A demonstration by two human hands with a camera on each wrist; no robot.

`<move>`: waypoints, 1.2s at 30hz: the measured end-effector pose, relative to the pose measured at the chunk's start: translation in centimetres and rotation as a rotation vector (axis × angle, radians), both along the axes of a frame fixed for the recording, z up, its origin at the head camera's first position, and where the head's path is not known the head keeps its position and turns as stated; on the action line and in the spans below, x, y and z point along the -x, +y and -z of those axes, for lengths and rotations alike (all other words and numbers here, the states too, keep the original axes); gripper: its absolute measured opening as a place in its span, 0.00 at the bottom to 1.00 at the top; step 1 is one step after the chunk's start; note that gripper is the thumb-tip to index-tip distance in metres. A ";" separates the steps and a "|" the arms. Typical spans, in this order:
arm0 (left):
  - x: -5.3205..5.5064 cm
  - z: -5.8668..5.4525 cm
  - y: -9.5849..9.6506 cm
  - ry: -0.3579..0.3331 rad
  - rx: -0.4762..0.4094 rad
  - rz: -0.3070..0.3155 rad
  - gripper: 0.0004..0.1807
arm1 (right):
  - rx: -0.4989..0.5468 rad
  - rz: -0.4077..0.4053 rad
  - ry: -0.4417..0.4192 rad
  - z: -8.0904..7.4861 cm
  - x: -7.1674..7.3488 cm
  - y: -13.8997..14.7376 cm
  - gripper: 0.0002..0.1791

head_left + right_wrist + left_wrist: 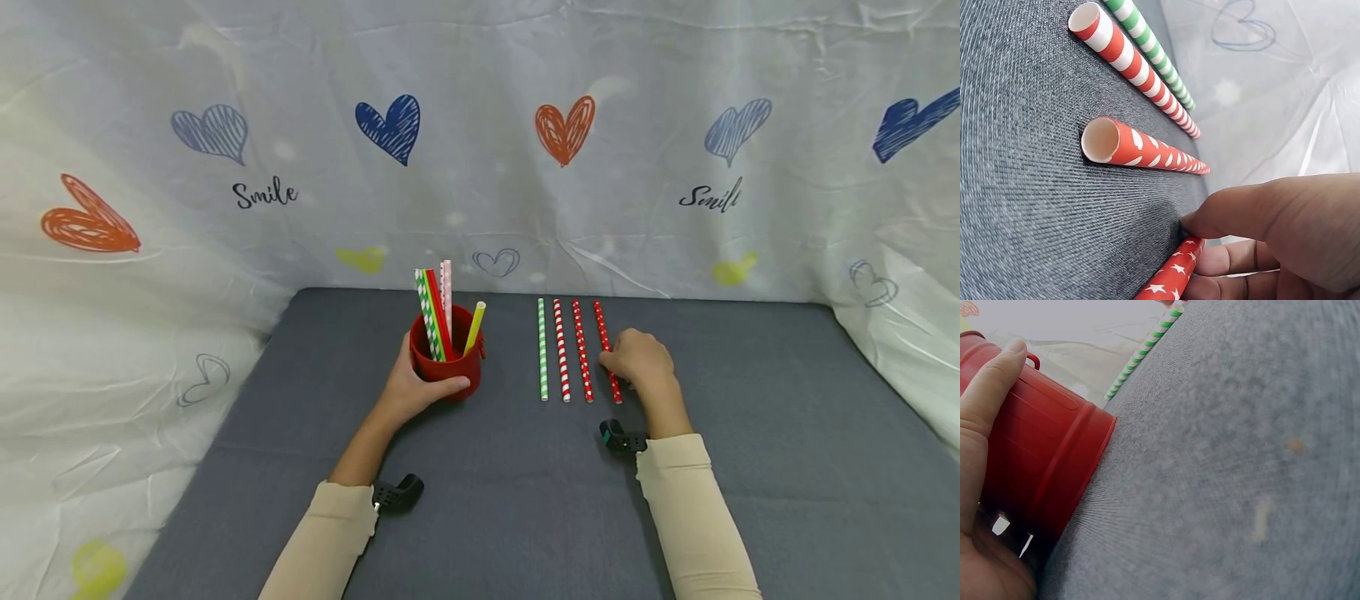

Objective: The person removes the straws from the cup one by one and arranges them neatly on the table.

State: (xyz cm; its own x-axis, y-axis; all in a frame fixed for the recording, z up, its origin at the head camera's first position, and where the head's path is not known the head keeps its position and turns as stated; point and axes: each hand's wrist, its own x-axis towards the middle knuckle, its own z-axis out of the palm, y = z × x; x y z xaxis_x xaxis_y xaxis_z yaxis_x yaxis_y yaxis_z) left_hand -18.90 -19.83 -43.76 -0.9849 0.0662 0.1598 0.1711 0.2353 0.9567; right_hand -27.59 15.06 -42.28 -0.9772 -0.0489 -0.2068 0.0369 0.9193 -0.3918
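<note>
My left hand (420, 390) grips a small red metal bucket (471, 368) standing on the table, thumb along its near wall. Several paper straws lean in the bucket: a green-and-white one (425, 308), a pink-and-white one (446, 292) and a short-standing yellow one (475, 327) among them. To the right, my right hand (645, 358) pinches a red straw with white stars (1177, 267) between thumb and fingers. This straw is the rightmost of a row, beside a red straw with white hearts (1147, 152).
Left of those lie a red-and-white striped straw (561, 350) and a green-and-white striped straw (543, 350), roughly parallel. A grey cloth (525, 500) covers the table. Behind it hangs a pale curtain (480, 192) printed with hearts. Each wrist wears a black camera band.
</note>
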 end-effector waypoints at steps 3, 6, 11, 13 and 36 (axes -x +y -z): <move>0.0 -0.1 0.0 -0.001 -0.003 0.002 0.53 | 0.006 -0.004 -0.004 -0.2 -0.1 0.1 0.17; -0.1 -0.3 0.0 -0.004 -0.003 0.004 0.53 | -0.007 -0.007 -0.009 -0.6 -0.2 0.1 0.17; -0.1 -0.4 0.0 -0.003 -0.006 0.010 0.53 | -0.030 -0.002 0.030 -1.9 -0.8 -0.3 0.18; 0.0 -0.5 0.0 -0.002 -0.007 0.012 0.52 | -0.009 -0.009 0.063 -2.7 -1.2 -0.6 0.17; 0.0 -0.1 0.1 0.023 -0.018 0.019 0.53 | 0.863 -0.358 0.292 -2.2 -5.0 -11.6 0.22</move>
State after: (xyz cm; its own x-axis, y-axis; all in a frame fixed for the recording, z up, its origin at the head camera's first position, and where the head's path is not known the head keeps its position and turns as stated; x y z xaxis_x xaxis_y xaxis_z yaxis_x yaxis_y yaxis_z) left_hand -18.88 -19.76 -43.63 -0.9795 0.0822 0.1841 0.1978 0.2150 0.9564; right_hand -22.59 3.42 -40.13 -0.8819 -0.3738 0.2871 -0.3939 0.2499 -0.8845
